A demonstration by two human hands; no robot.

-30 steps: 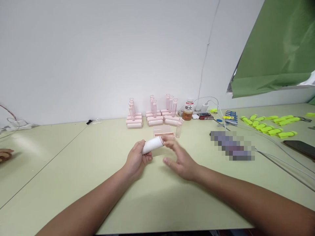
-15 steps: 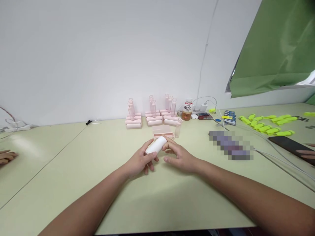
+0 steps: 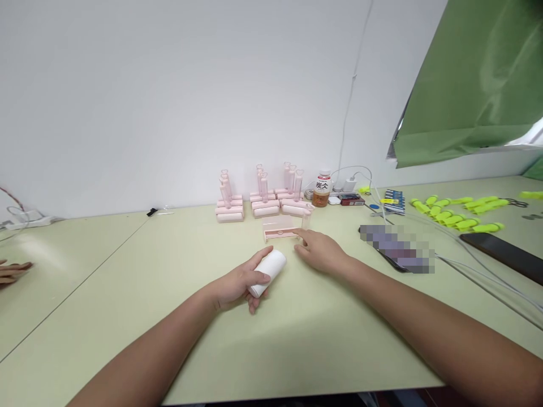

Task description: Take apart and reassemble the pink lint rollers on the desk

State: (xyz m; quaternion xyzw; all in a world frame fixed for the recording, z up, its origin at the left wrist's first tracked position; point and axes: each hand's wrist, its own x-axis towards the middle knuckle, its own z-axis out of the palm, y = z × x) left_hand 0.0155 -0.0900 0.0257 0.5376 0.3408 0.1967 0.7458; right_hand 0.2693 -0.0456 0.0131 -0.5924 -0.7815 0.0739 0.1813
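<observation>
The counter (image 3: pixel 127 271) is pale green and smooth, and one thin dark seam crosses it in the left part of the frame. Behind it is a plain white wall (image 3: pixel 169 102), and in the upper right corner hangs a green sheet (image 3: pixel 479 73). One bottle (image 3: pixel 321 193) stands right of the centre; its label shows two large dark characters under a red band, but the smaller print is too small for reading. In the centre, near the wall, I count three groups of pink cases (image 3: pixel 229 215), with three upright tubes (image 3: pixel 298 183) in the right group. Bright yellow pieces (image 3: pixel 449 217) lie at the right, at least eight. One black phone (image 3: pixel 504 255) lies at the right edge, and one hand of another person (image 3: pixel 14 271) is at the left edge. One white roll (image 3: pixel 272 265) is tilted in the lower centre, pinched by the grip of the left hand (image 3: pixel 244 281). The right hand (image 3: pixel 322 252) has its forefinger at one open pink case (image 3: pixel 280 233); whether its grip pinches, I cannot tell
</observation>
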